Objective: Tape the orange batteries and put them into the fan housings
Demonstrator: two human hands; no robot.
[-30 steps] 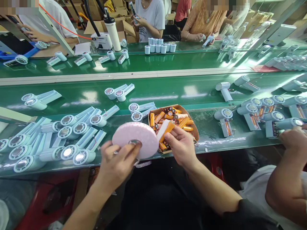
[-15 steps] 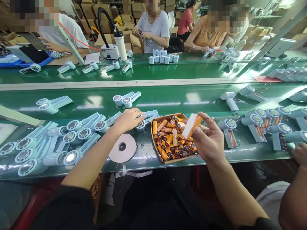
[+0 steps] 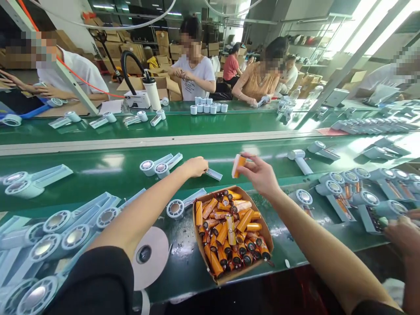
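My left hand [image 3: 196, 167] is closed on a light-blue handheld fan housing [image 3: 214, 174]. Its handle sticks out to the right, while my fingers hide its round head. Opposite it, my right hand [image 3: 264, 176] pinches an orange battery [image 3: 242, 165] with a white adhesive strip along its left side. The two hands are apart, above the green belt. Below them, a cardboard box [image 3: 215, 280] holds many orange batteries with black ends and thin wires. Another fan housing [image 3: 175, 209] lies just left of the box. A roll of white tape [image 3: 154, 258] lies near my left forearm.
Several fan housings [image 3: 75, 236] are heaped at left. At right, more fans [image 3: 331, 188] have batteries in their handles, and a co-worker's hand [image 3: 403, 232] touches one. Two housings [image 3: 162, 169] lie on the green belt [image 3: 108, 164]. Co-workers sit across the line.
My left hand has picked up a fan housing and moved right with it. My right hand has carried the battery forward and slightly left, away from the box. The view has tilted upward.
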